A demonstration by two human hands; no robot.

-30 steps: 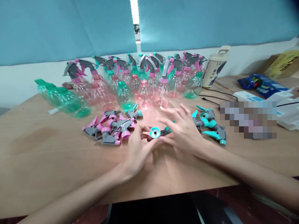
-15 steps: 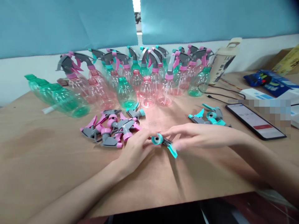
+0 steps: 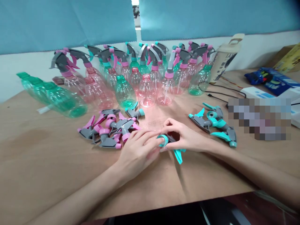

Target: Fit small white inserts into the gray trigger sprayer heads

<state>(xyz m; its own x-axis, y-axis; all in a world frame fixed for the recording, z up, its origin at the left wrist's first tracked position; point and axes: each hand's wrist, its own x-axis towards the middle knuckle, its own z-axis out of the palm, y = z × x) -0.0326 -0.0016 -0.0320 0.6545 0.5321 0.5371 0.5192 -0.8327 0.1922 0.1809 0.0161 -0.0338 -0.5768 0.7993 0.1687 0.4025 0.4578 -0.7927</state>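
Observation:
Low over the table, a grey and turquoise trigger spray head [image 3: 163, 140] lies between my two hands, its round collar facing me and its turquoise trigger pointing down to the right. My right hand [image 3: 185, 137] is closed on it, thumb below and fingers curled above the collar. The index finger of my left hand [image 3: 142, 148] presses at the collar's opening; the left thumb is hidden. To the left lies a heap of pink and grey spray heads [image 3: 109, 128], one turquoise [image 3: 135, 112] beside it. Several turquoise spray heads [image 3: 211, 120] lie on the right.
Behind stand several clear pink bottles [image 3: 147, 90] and green bottles [image 3: 125, 93], many with spray heads fitted. Green bottles [image 3: 65, 101] lean in a row at left. A beige bottle [image 3: 226, 59], a black cable [image 3: 217, 95] and a blue packet [image 3: 276, 81] are at right.
My right hand has moved left and closed around the spray head's collar. My left index finger has come onto the collar's opening. The trigger has shifted slightly right and down.

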